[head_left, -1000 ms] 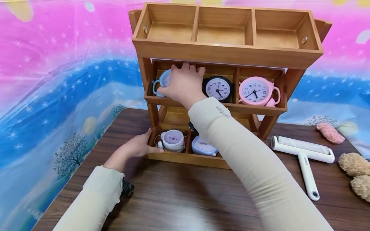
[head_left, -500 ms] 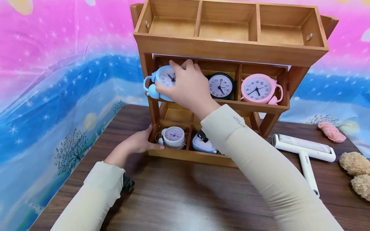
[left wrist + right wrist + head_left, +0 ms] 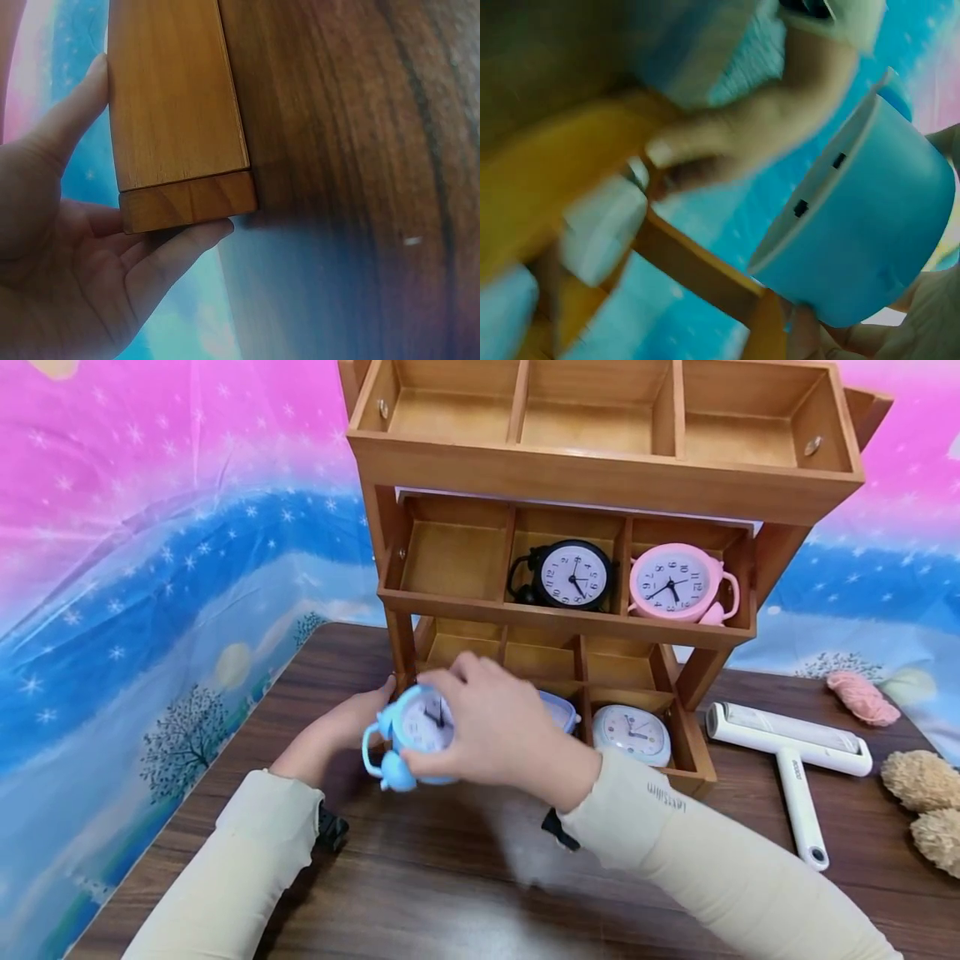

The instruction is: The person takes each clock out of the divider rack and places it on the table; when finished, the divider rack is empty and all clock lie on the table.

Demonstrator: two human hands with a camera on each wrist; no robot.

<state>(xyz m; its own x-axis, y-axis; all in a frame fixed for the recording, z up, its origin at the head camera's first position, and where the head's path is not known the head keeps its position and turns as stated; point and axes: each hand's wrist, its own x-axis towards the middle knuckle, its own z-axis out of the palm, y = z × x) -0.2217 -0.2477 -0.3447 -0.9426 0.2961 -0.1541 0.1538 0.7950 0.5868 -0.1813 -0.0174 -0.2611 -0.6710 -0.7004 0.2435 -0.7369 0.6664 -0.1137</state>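
In the head view my right hand (image 3: 498, 727) grips a light blue twin-bell alarm clock (image 3: 427, 727) by its round body. The clock is in the air before the lower tier, its handle and bells pointing left. The right wrist view shows the clock's blue casing (image 3: 877, 217) between thumb and fingers. My left hand (image 3: 337, 727) holds the lower left end of a wooden three-tier rack (image 3: 600, 468); its thumb and fingers lie on different sides of the end board (image 3: 176, 105). A black clock (image 3: 573, 577) and a pink clock (image 3: 675, 583) lie in the middle tier.
The lower tier holds a pale square clock (image 3: 632, 735) and a bluish clock (image 3: 558, 708) partly behind my right hand. Right of the rack on the dark wooden table (image 3: 420, 877) lie a white T-shaped roller tool (image 3: 791, 747), pink yarn (image 3: 862, 697) and fuzzy tan balls (image 3: 918, 785).
My right hand has lifted the blue alarm clock out of the middle tier's left compartment and brought it down and forward. The left hand stays at the rack's lower left end.
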